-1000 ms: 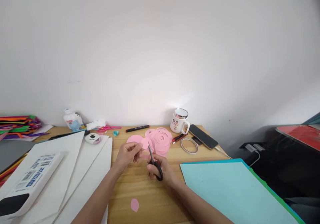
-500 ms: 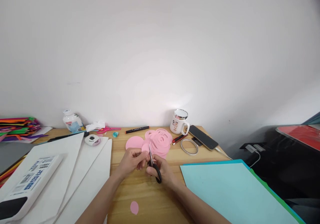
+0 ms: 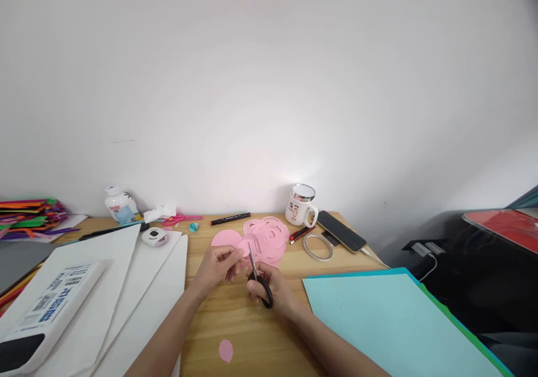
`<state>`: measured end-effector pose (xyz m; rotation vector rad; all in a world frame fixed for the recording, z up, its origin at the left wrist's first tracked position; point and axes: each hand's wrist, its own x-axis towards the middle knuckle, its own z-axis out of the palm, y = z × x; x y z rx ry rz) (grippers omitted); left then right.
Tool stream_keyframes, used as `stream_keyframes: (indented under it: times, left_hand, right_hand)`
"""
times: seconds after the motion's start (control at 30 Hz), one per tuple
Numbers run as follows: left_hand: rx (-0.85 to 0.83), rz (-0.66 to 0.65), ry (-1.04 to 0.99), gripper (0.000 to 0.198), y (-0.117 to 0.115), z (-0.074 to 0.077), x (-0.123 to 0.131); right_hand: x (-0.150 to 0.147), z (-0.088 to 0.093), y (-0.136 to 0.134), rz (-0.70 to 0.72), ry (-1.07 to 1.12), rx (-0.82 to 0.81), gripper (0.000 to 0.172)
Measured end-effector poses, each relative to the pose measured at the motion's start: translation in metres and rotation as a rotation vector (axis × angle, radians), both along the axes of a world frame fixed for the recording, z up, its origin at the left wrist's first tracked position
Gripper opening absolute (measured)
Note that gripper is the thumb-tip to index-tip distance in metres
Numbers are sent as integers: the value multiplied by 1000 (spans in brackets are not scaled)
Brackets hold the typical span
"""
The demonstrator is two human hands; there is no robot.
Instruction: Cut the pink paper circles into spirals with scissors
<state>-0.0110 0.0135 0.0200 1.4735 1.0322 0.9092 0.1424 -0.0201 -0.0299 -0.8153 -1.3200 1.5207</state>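
Between thumb and fingers, my left hand (image 3: 219, 264) pinches a small pink paper piece (image 3: 244, 246). My right hand (image 3: 271, 287) grips black-handled scissors (image 3: 263, 291), their blades pointing up and away from me at the edge of that paper. Whether the blades touch or cut it is hard to make out. Behind the hands lies a heap of pink paper rings (image 3: 271, 237), with a plain pink disc (image 3: 226, 239) at its left. A pink petal-shaped cutout (image 3: 226, 350) rests alone on the wooden table (image 3: 252, 332) nearer to me.
White sheets (image 3: 159, 304) with a white box-like pack (image 3: 54, 315) cover the left side. Light blue sheets (image 3: 370, 315) lie at the right. Along the back stand a bottle (image 3: 121, 204) and a mug (image 3: 300, 206), with a marker (image 3: 230, 219), a tape roll (image 3: 318, 247) and a phone (image 3: 342, 231).
The scissor blades look closer together and slightly further left than before. My left hand has shifted a little up with the paper. Everything else stays in place.
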Motion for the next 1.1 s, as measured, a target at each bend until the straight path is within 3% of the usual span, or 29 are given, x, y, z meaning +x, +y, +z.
stream_keyframes:
  times: [0.3,0.53,0.73,1.1]
  left_hand:
    - [55,111,-26,40,2,-1,-2]
    - [54,21,80,44,-2,-3,4]
    - [-42,-101,68,41,-2,-1,2]
    - [-122,-118,-60,41,3,0,-9]
  right_hand:
    - [-3,1,-1,-11,10,-38,38]
    - [-3,3,-1,19,-18,-31,39]
    - [-2,5,-1,31,45,18,40]
    - [1,-6,1,49,-34,-32,37]
